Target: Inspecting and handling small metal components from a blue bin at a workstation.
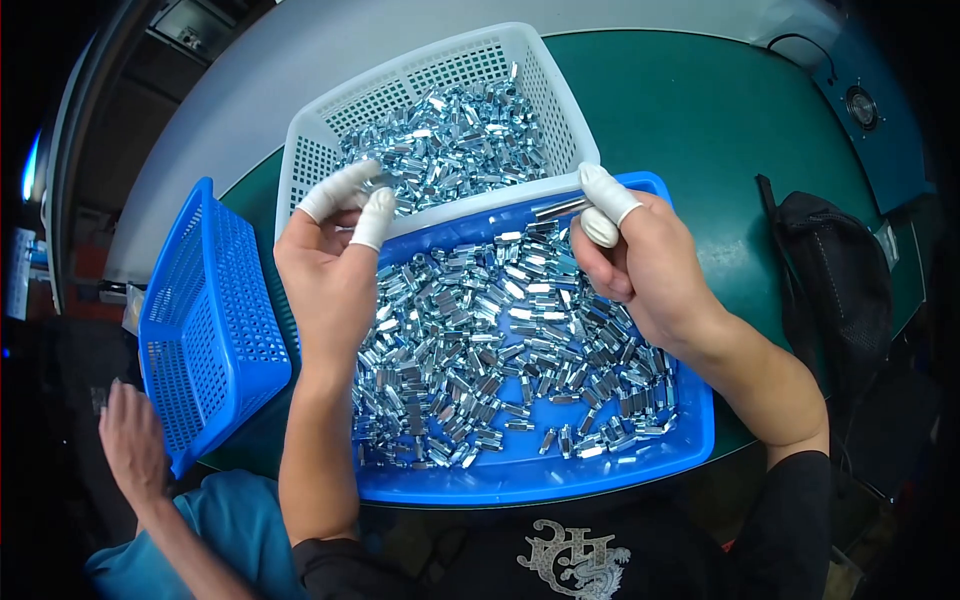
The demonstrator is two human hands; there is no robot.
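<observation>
Over the near edge of the white basket, my left hand (330, 270) is closed, with white finger covers on thumb and forefinger. Pinched between them is a small shiny metal fitting (380, 183), partly hidden by the fingertips. My right hand (655, 260), also with white covers on thumb and forefinger, grips a slim metal rod (556, 209) that points left. Below both hands lies a blue tray (520, 490) holding a great many loose hexagonal metal fittings (455, 345). Similar fittings fill much of the white perforated basket (440, 55) behind it.
A blue perforated basket (245, 290) stands tilted on the left. Beside it is another person's hand (133, 440). On the right, a black bag (835, 260) lies on the green table (680, 110), with a blue fan-fitted box (865, 105) at the far right.
</observation>
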